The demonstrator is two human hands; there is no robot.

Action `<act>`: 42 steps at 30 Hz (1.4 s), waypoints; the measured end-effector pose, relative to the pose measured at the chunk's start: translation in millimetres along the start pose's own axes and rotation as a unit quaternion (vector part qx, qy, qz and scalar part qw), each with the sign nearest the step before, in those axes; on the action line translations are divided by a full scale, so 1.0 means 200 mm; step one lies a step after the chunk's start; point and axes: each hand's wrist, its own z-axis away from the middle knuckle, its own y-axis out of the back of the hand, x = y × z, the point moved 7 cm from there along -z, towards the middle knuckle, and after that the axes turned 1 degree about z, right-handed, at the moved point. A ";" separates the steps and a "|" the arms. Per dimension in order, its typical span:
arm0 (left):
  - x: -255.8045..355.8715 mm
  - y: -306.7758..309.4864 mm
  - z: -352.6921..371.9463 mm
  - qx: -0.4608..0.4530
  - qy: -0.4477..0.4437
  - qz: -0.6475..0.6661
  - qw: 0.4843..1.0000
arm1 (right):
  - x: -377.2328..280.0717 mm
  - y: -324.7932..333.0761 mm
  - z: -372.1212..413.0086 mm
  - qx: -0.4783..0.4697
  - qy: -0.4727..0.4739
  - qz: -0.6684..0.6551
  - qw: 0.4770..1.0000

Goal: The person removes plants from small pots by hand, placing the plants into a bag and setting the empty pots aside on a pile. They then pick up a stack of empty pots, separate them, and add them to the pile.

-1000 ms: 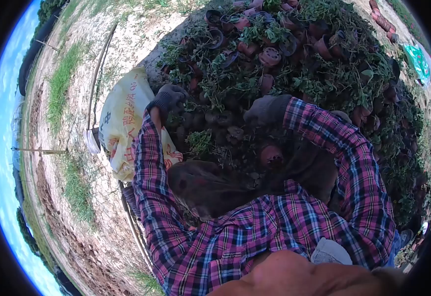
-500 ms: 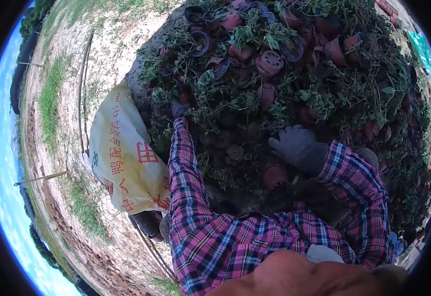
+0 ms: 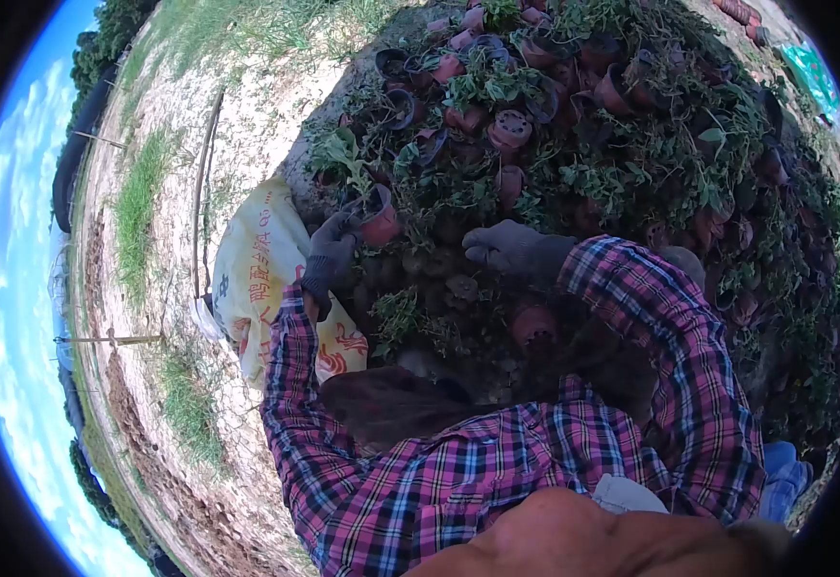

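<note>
My left hand (image 3: 332,252), in a dark grey glove, grips a reddish-brown plastic plant pot (image 3: 380,219) by its side. The pot is tilted, and a leafy plant (image 3: 343,159) shows at its mouth. To the right, my right hand (image 3: 516,247), also gloved, is held over the shaded heap with its fingers drawn together and nothing visible in them. Below that hand lies another reddish pot (image 3: 533,327) with holes in its base. Dark round clumps (image 3: 460,288) that look like soil lie between my hands.
A printed yellow-white sack (image 3: 264,260) stands by my left forearm. Ahead and to the right spreads a heap of tipped pots (image 3: 510,130) and wilted plants. A thin pole (image 3: 209,192) lies on the pale ground at left. Green plastic (image 3: 812,79) shows at far right.
My left hand has drawn back toward the sack, and the pot it grips is now in plain view. My right hand has moved left and its spread fingers have come together.
</note>
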 end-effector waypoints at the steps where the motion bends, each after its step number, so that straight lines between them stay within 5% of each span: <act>1: 0.12 -0.10 0.13 -0.020 -0.009 0.001 1.000 | 0.13 -0.06 -0.11 -0.025 -0.029 -0.250 0.967; 3: 0.16 -0.27 0.29 -0.033 -0.059 -0.018 0.998 | 0.11 -0.11 -0.11 -0.035 -0.037 -0.452 0.891; 5: 0.09 -0.41 0.39 -0.015 -0.138 -0.053 0.989 | -0.09 -0.08 0.00 -0.009 -0.002 -0.382 0.924; 6: 0.13 -0.49 0.46 -0.003 -0.167 -0.093 0.982 | -0.07 -0.09 0.04 -0.019 -0.073 -0.334 0.940; 7: 0.21 -0.56 0.51 0.012 -0.201 -0.131 0.971 | -0.07 -0.04 0.00 -0.002 0.064 -0.242 0.968; 9: 0.25 -0.62 0.59 0.014 -0.243 -0.180 0.953 | -0.01 -0.03 -0.04 0.034 0.330 -0.038 0.943; 10: 0.23 -0.64 0.59 0.003 -0.257 -0.186 0.948 | 0.12 -0.06 -0.12 -0.029 0.038 -0.226 0.973; 11: 0.22 -0.68 0.59 -0.012 -0.276 -0.186 0.943 | 0.02 -0.04 -0.07 0.059 0.141 0.110 0.982; 13: 0.26 -0.70 0.61 -0.039 -0.247 -0.105 0.962 | 0.05 -0.10 -0.09 -0.010 0.242 0.016 0.970; 14: 0.26 -0.69 0.60 -0.055 -0.268 -0.097 0.957 | 0.02 -0.13 -0.08 -0.077 0.312 -0.195 0.927; 15: 0.24 -0.69 0.61 -0.071 -0.286 -0.089 0.951 | 0.00 -0.11 -0.06 0.066 0.189 0.038 0.979; 17: 0.19 -0.66 0.61 -0.078 -0.172 -0.026 0.982 | -0.09 -0.01 0.03 0.160 0.044 0.123 0.978; 19: 0.18 -0.63 0.62 -0.081 -0.172 -0.058 0.980 | -0.05 0.02 0.01 0.134 0.045 0.080 0.987; 22: 0.09 -0.62 0.57 -0.052 -0.169 -0.013 0.984 | -0.11 0.00 0.00 0.159 0.135 0.314 0.926; 23: 0.10 -0.61 0.56 -0.024 -0.172 0.061 0.983 | -0.01 -0.01 -0.06 0.121 0.149 -0.036 0.981; 24: 0.11 -0.60 0.54 0.007 -0.171 0.132 0.976 | 0.13 -0.08 -0.17 0.065 0.145 -0.384 0.909; 25: 0.12 -0.56 0.54 0.043 -0.168 0.198 0.965 | 0.05 -0.06 -0.09 0.095 0.093 -0.269 0.954; 26: 0.06 -0.54 0.53 0.085 -0.042 0.286 0.954 | -0.05 -0.05 0.00 0.113 0.036 -0.151 0.981; 29: 0.19 -0.65 0.56 -0.023 -0.108 0.359 0.927 | -0.18 -0.07 0.07 0.073 0.008 -0.366 0.928; 34: 0.22 -0.61 0.52 0.027 -0.105 0.337 0.935 | -0.31 -0.07 0.04 0.077 0.309 -0.064 0.946; 36: 0.24 -0.59 0.55 0.027 -0.071 0.366 0.927 | -0.34 -0.07 0.02 0.056 0.344 0.045 0.936; 40: 0.23 -0.61 0.56 -0.013 -0.079 0.330 0.941 | -0.37 -0.01 0.18 0.022 0.194 0.163 0.967; 42: 0.21 -0.65 0.55 -0.033 -0.070 0.288 0.955 | -0.18 -0.11 0.00 0.128 0.317 0.278 0.898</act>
